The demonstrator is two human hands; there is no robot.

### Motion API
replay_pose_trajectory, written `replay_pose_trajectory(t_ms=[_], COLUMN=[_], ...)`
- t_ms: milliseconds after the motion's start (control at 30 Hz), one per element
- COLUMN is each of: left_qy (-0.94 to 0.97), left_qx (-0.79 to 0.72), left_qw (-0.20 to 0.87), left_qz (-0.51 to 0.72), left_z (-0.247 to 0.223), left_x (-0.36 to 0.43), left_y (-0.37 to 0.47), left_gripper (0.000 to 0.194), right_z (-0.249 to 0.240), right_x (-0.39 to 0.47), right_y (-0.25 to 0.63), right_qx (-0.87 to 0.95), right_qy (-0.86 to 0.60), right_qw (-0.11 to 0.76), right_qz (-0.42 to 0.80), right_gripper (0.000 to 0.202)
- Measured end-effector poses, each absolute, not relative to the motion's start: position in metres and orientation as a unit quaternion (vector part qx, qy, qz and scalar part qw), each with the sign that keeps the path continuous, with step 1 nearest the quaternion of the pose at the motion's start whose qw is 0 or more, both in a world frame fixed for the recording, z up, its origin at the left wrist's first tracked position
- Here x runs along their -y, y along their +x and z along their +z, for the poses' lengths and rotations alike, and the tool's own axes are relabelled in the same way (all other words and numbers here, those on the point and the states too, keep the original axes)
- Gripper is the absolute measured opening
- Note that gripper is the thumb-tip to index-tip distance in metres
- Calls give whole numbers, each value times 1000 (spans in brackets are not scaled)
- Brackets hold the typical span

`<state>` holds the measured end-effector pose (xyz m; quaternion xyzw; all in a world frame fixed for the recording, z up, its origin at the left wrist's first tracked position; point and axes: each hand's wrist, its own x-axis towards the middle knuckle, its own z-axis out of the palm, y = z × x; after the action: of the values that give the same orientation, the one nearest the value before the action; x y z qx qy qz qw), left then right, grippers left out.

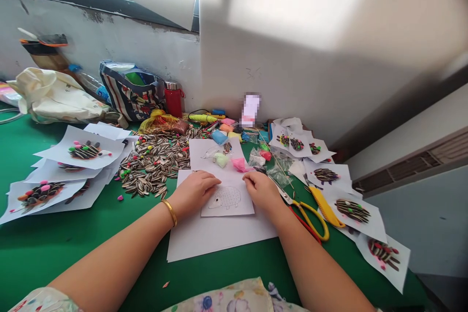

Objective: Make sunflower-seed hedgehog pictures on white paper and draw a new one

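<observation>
A small white drawing paper [244, 208] with a pencilled hedgehog outline [228, 197] lies on larger white sheets [223, 236] in front of me. My left hand [195, 189] rests on its left side, fingers stretched out towards the middle. At its upper right edge, the fingers of my right hand [262, 192] are curled and pinch the paper. Beyond my hands, pale green clay [221, 159] and pink clay [239, 164] in clear wrapping lie on another white sheet [199, 148]. To the left spreads a heap of striped sunflower seeds [157, 161] dotted with coloured bits.
Yellow-handled scissors [310, 219] and a yellow utility knife [324, 206] lie right of my right forearm. Finished seed pictures [353, 210] line the right edge; more cards [86, 151] are stacked left. A red bottle [173, 101] and bags [129, 92] stand along the wall.
</observation>
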<state>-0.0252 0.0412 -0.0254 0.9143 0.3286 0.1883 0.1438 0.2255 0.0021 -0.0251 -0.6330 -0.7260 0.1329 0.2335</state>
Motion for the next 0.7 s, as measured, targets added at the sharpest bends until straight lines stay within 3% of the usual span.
replay_pose_trajectory(t_ms=[700], left_qy=[916], left_qx=[-332], left_qw=[146], left_qz=[168], left_z=[-31], left_x=[-47], left_y=[-32], left_gripper=[34], right_z=[-36], right_x=[-6], right_y=[229], right_qx=[711], right_qy=[-648], right_qw=[248], right_qz=[115], right_gripper=[23])
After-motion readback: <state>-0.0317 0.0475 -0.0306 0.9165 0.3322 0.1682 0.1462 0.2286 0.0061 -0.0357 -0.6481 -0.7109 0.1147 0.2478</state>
